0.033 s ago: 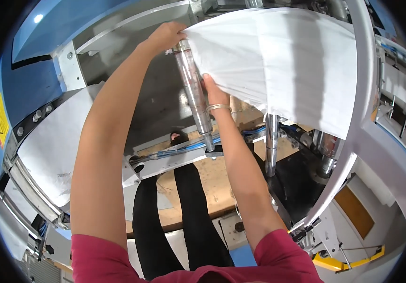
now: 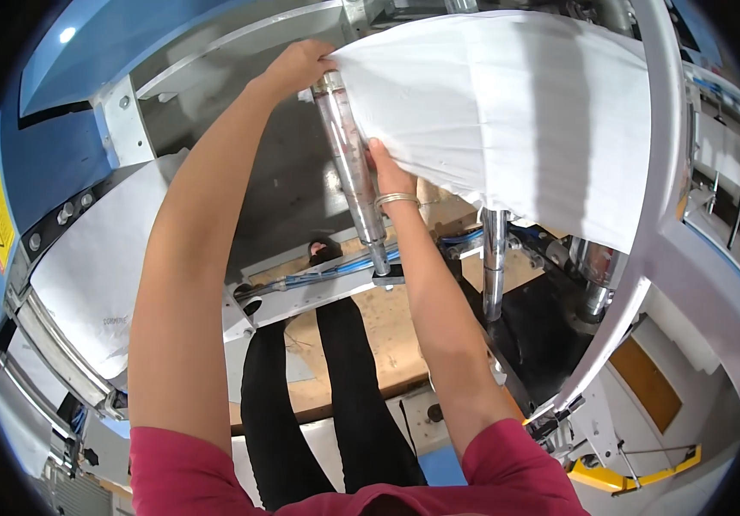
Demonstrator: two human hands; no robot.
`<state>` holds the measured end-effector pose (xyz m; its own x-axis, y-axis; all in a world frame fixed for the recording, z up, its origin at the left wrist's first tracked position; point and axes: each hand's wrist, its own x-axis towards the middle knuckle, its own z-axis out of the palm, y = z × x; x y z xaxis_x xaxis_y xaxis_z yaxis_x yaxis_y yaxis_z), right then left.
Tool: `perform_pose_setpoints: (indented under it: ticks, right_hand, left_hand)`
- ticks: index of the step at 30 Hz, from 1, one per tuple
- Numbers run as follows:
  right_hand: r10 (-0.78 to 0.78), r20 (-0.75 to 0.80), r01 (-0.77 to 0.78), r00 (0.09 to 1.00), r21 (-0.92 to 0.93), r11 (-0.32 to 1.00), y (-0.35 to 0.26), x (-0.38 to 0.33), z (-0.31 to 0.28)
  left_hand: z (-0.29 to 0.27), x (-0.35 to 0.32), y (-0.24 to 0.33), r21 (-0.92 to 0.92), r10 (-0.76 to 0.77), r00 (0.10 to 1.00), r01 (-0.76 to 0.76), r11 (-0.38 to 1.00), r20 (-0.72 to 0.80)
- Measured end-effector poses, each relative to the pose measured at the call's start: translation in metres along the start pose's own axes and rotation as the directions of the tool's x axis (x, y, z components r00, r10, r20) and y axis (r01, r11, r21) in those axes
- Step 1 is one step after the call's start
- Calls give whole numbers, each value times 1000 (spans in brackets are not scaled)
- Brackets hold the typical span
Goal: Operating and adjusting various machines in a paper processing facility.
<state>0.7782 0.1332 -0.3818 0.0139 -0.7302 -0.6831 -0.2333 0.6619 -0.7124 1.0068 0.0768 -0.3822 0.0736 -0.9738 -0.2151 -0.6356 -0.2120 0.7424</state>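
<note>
White cloth [image 2: 507, 112] spread across the upper right of the view, its left corner just above the top of a clear-sleeved metal cylinder [image 2: 348, 159]. Left hand [image 2: 301, 67] at that corner — fingers closed together, pinching the fabric edge. Right hand [image 2: 394, 176] at the cloth's lower left edge, beside the cylinder; thumb raised against the edge, remaining fingers hidden, so their closure and grip cannot be told. Bangles [image 2: 397, 199] on the right wrist. Chrome post [image 2: 495, 267] emerges below the cloth, farther right.
</note>
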Motion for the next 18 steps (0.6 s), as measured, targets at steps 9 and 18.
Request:
perform_pose_setpoints:
  ticks: [9,18]
  right_hand:
    - [345,-19,-335,938,-292,896,31,24,-19]
    - [254,234,-81,938,-566,821,37,41,-8]
  left_hand:
    - [17,-11,-34,-94,-194,966,212,973,173]
    - [53,-31,-47,-622,-138,907,377,686,398]
